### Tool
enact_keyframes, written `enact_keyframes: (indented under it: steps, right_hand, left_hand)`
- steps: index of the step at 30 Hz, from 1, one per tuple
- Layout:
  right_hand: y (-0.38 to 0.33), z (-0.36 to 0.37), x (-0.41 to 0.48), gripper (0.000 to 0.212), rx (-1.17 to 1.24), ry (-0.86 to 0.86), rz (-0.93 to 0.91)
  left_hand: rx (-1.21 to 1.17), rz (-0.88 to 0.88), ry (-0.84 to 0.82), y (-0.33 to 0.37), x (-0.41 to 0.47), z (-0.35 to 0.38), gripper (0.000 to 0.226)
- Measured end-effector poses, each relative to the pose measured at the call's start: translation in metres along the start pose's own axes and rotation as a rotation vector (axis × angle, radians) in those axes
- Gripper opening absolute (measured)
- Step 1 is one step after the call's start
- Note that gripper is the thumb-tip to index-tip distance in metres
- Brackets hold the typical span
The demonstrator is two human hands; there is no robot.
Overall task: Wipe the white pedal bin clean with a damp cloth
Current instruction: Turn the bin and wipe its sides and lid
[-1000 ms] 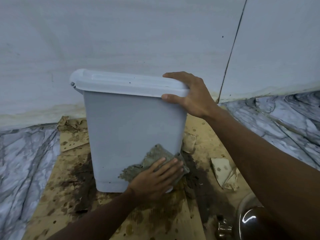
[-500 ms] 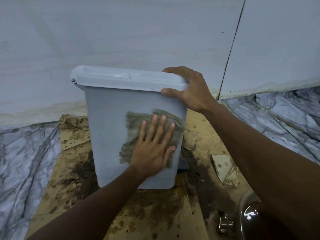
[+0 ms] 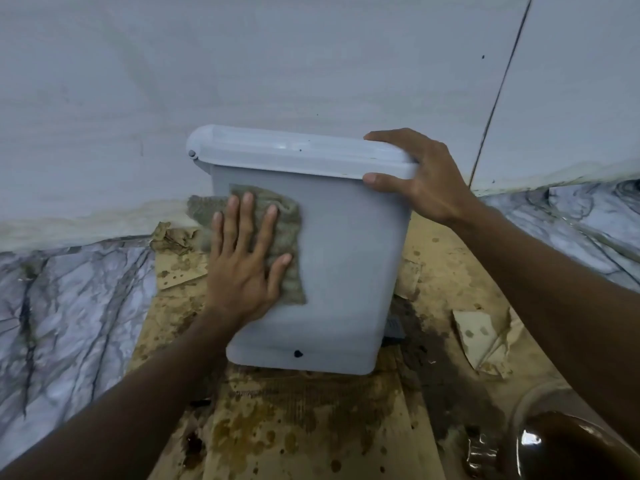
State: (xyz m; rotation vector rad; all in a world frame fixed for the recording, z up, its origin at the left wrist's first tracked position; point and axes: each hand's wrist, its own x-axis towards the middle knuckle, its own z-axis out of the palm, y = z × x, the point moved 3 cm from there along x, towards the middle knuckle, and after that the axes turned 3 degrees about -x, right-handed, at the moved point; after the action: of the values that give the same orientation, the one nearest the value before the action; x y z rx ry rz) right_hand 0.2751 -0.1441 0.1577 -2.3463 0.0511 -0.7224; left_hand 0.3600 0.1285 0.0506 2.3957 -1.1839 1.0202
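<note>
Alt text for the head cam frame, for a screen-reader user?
A person's left hand presses a grey-green cloth flat against the upper left side of a white pedal bin, while the right hand grips the right end of its closed lid. The bin stands on stained, wet-looking cardboard in front of a pale wall.

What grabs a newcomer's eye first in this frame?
The white plastic pedal bin stands at centre on stained brown cardboard. The left hand presses a grey-green textured cloth flat against the bin's upper left side, while the right hand grips the right corner of the lid. A dark spot sits low on the bin's base.
</note>
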Motion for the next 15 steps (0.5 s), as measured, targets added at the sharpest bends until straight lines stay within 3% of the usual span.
enact_keyframes:
  steps: [6,11,12,15]
  right_hand:
    - [0.002,0.002,0.001,0.058,0.048,0.007,-0.002]
    - [0.000,0.005,0.002,0.061,0.042,0.018,-0.025]
    - [0.001,0.004,0.002,0.062,0.046,0.019,-0.027]
    - [0.003,0.001,0.001,0.062,0.031,0.016,-0.029]
  left_hand:
    - [-0.106,-0.371,0.036,0.067,-0.059,0.034,0.069]
    - [-0.259,-0.854,0.054,0.123,-0.102,0.049,0.070]
    - [-0.262,-0.803,0.032,0.134,-0.095,0.050,0.070]
    - [-0.182,-0.368,-0.033,0.135,-0.068,0.051,0.068]
